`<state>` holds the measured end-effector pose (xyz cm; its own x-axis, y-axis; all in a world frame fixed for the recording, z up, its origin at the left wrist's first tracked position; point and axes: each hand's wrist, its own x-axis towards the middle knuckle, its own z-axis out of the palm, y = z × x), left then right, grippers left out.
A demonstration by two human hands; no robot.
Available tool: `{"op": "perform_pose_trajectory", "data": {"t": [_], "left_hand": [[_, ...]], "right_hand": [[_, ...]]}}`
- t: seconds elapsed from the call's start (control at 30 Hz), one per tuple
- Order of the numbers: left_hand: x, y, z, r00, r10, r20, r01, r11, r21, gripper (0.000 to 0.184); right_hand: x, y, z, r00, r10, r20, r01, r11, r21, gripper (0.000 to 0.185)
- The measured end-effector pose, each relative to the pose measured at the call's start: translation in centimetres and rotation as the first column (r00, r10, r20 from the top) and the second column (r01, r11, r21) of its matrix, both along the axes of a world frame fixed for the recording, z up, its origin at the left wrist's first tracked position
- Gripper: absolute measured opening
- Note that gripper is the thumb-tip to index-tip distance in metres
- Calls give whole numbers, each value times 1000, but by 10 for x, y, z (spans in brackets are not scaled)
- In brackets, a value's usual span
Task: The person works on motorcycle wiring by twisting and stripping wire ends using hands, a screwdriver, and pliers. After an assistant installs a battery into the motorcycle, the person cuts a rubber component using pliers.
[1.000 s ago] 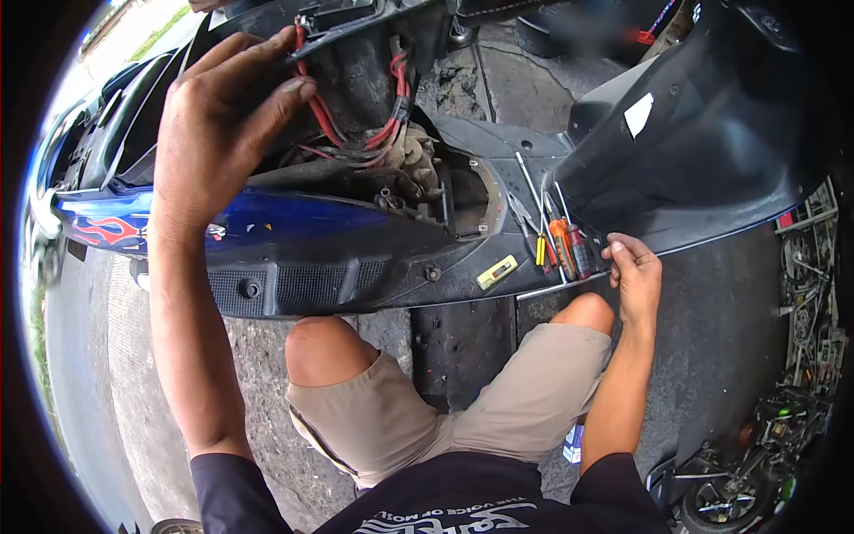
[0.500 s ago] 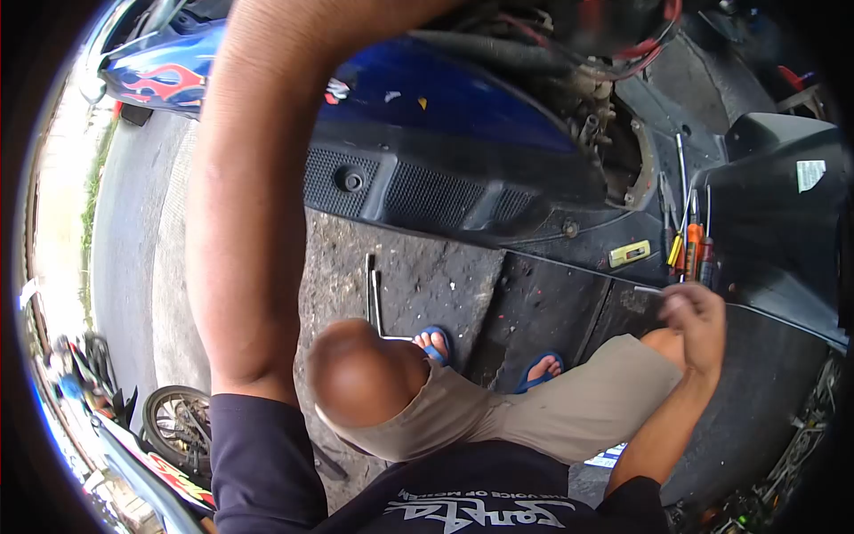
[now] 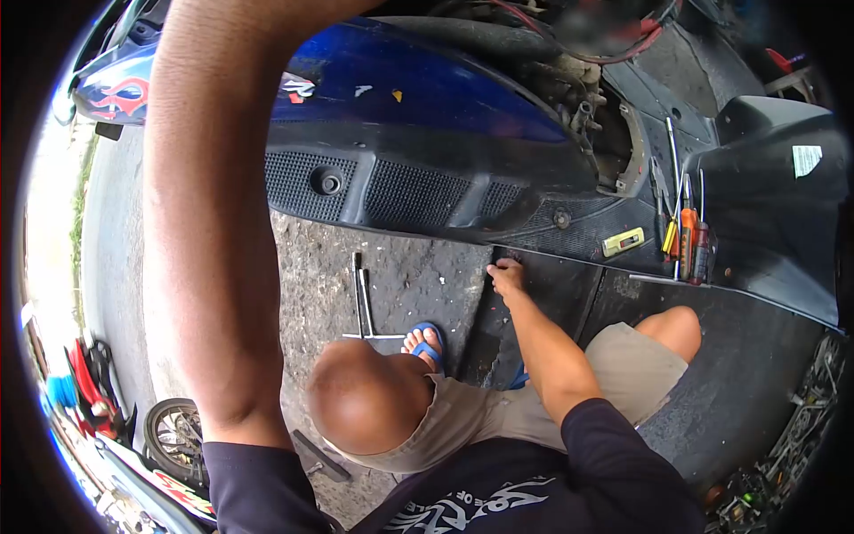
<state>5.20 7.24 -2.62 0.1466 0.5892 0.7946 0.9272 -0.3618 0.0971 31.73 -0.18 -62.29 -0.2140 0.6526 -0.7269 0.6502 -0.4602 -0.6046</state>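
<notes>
My left forearm rises along the left side and leaves the view at the top, so my left hand is out of sight. Below the edge of the black footboard point(image 3: 418, 191), my right hand point(image 3: 507, 275) has its fingers curled closed; what they hold, if anything, is hidden. To its right, on the footboard, lie a yellow box-like tool point(image 3: 623, 242), pliers point(image 3: 659, 200), an orange-handled screwdriver point(image 3: 688, 230), a dark red-handled screwdriver point(image 3: 700, 255) and a yellow-handled one point(image 3: 669, 238). A thin metal rod point(image 3: 658, 279) lies along the footboard's edge.
A blue scooter body panel point(image 3: 427, 84) spans the top, beside an open engine bay point(image 3: 614, 147) and red cables point(image 3: 614, 59). Long-handled wrenches point(image 3: 364, 298) lie on the ground near my sandalled foot point(image 3: 425, 343). A motorcycle wheel point(image 3: 174, 436) stands lower left.
My left hand has gone from the red cables at the upper left to beyond the top edge. My right hand has moved left from beside the screwdrivers. The view has shifted too.
</notes>
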Motion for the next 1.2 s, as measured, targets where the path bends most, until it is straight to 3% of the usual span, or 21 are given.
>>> {"op": "perform_pose_trajectory", "data": {"t": [0.03, 0.2, 0.27, 0.37, 0.43, 0.47, 0.5, 0.53, 0.57, 0.6, 0.63, 0.73, 0.83, 0.9, 1.03, 1.1, 1.17, 1.2], "left_hand": [[-1, 0, 2, 1000, 0, 12, 0, 1000, -15, 26], [-1, -5, 10, 998, -7, 60, 12, 997, -74, 26], [1, -9, 9, 998, -7, 65, 13, 997, -81, 26], [5, -10, 1, 1000, 15, 22, -15, 1000, -1, 27], [-6, -6, 2, 971, 69, 229, -10, 968, -250, 31], [-16, 0, -1, 954, 69, 290, 32, 944, -330, 39], [-17, -1, 0, 985, 151, 81, -132, 970, -206, 41], [-12, -3, 4, 957, 268, -109, -274, 961, -37, 43], [-9, -3, 7, 959, 275, -63, -279, 958, -66, 45], [-6, -5, 8, 959, 284, -13, -284, 953, -109, 48], [-5, -6, 8, 959, 283, -3, -281, 952, -117, 47], [-3, -9, 12, 966, 256, 19, -251, 958, -136, 47], [-4, -9, 13, 972, 232, 27, -227, 967, -117, 47], [-3, -8, 14, 975, 220, 24, -217, 971, -105, 46], [-3, -9, 16, 975, 222, -15, -223, 967, -121, 48], [-3, -10, 17, 976, 217, -19, -217, 969, -116, 49], [-5, -10, 15, 980, 200, -1, -198, 973, -120, 50], [-6, -9, 15, 980, 199, 4, -198, 974, -114, 50]], "right_hand": [[7, 0, -19, 1000, 7, -7, -6, 1000, 8, 33], [8, 12, 8, 996, 16, -89, -23, 996, -86, 30], [8, 16, 11, 995, 34, -89, -39, 998, -47, 29], [13, 17, 13, 987, 140, -80, -145, 988, -52, 17], [16, 27, 26, 969, 226, -97, -232, 971, -52, 5], [11, 28, 30, 939, 343, 16, -343, 932, 115, 20], [7, 29, 37, 938, 335, 84, -345, 916, 203, 26], [6, 32, 59, 908, 410, 82, -418, 894, 162, 33], [10, 17, 42, 951, 284, 118, -308, 864, 398, 33], [9, 31, 88, 891, 445, 94, -454, 877, 154, 33], [13, 31, 84, 881, 469, 65, -471, 851, 232, 33], [16, 40, 144, 839, 545, 18, -512, 776, 368, 34], [21, 46, 168, 784, 621, 21, -600, 748, 285, 32], [25, 47, 172, 734, 677, 52, -678, 726, 113, 34], [30, 43, 192, 730, 683, -36, -678, 729, 98, 34], [29, 40, 257, 691, 723, -10, -679, 653, 337, 28], [32, 53, 310, 598, 801, 34, -681, 485, 548, 30], [30, 63, 353, 616, 788, -17, -638, 512, 576, 28]]}}
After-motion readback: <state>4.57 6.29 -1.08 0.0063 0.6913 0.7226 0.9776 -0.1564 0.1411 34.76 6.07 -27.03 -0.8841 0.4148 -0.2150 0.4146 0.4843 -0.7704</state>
